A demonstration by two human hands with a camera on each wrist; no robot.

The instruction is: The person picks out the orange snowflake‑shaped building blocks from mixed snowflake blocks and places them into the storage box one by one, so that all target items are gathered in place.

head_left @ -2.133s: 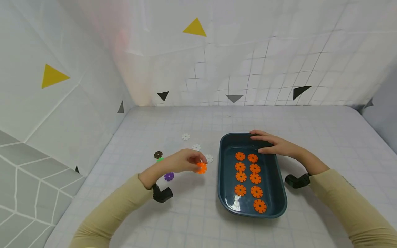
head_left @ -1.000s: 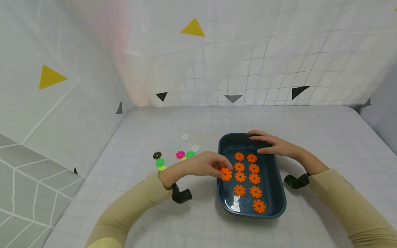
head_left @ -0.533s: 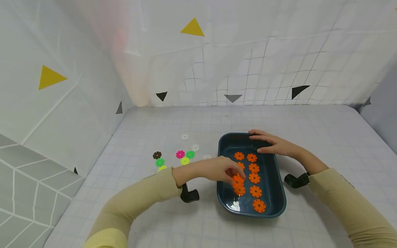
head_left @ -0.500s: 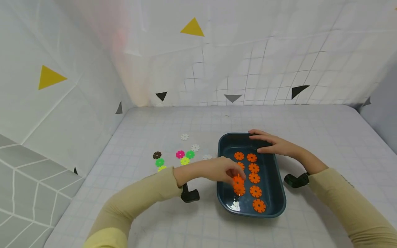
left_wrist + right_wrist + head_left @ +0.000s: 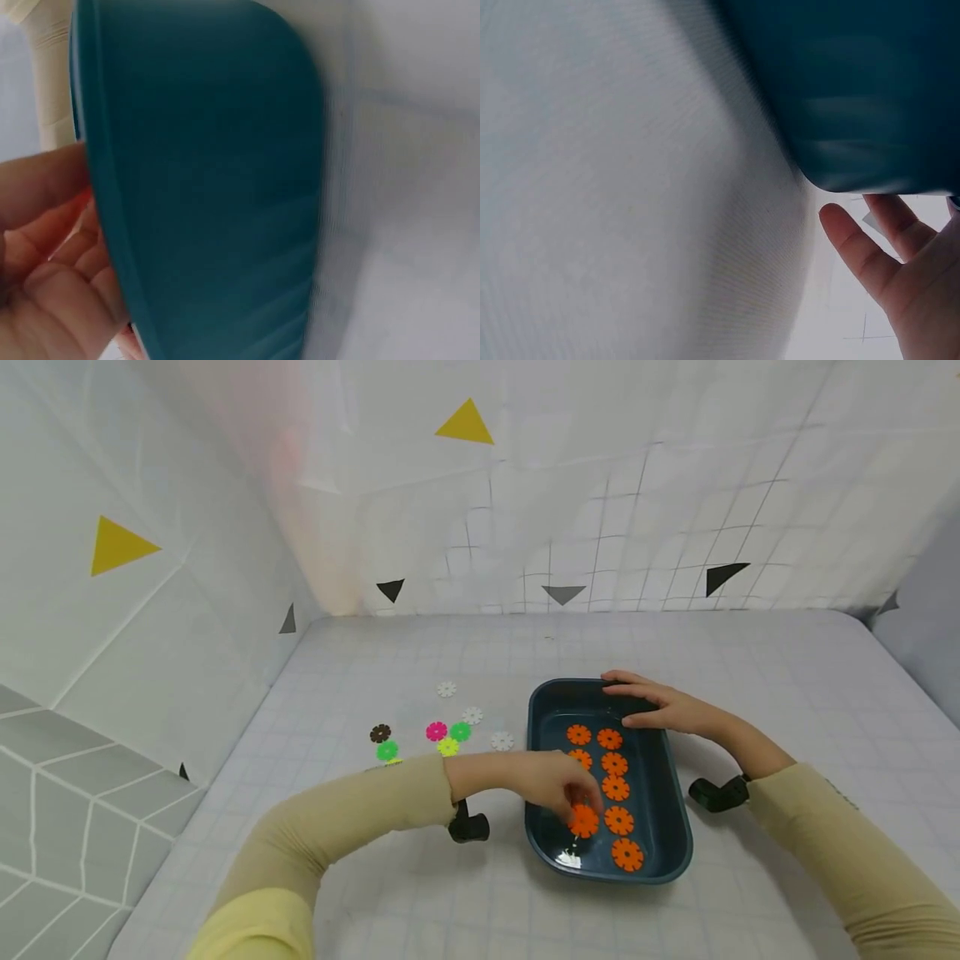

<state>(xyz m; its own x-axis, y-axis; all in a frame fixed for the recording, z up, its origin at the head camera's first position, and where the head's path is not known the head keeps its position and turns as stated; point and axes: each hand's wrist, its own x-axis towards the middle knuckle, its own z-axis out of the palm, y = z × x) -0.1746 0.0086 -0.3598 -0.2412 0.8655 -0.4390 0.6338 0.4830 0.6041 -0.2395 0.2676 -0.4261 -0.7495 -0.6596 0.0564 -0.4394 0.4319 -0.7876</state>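
Observation:
In the head view my left hand [image 5: 558, 783] reaches into the dark teal tray [image 5: 534, 827], pinching an orange snowflake building disc [image 5: 583, 821] low over the left column. It overlaps the disc that lay there. The left wrist view has the tray's outer wall [image 5: 210, 187] filling the middle, with curled fingers [image 5: 45, 184] beyond its rim. My right hand [image 5: 675, 708] rests on the tray's far right corner, thumb inside and straight fingers along the rim. Other orange discs [image 5: 615, 764] lie in two columns on the tray floor; the left hand hides part of the left one.
Left of the tray lie loose discs: white [image 5: 502, 741], pink [image 5: 437, 732], green [image 5: 461, 732], yellow [image 5: 447, 747] and brown [image 5: 380, 733]. The left sleeve [image 5: 360, 814] crosses the table in front of them. White sheeting [image 5: 600, 485] stands behind and at the sides.
My left hand has carried the orange disc from the table left of the tray, over the rim, then down the left column toward the near end. The right hand has stayed at its corner.

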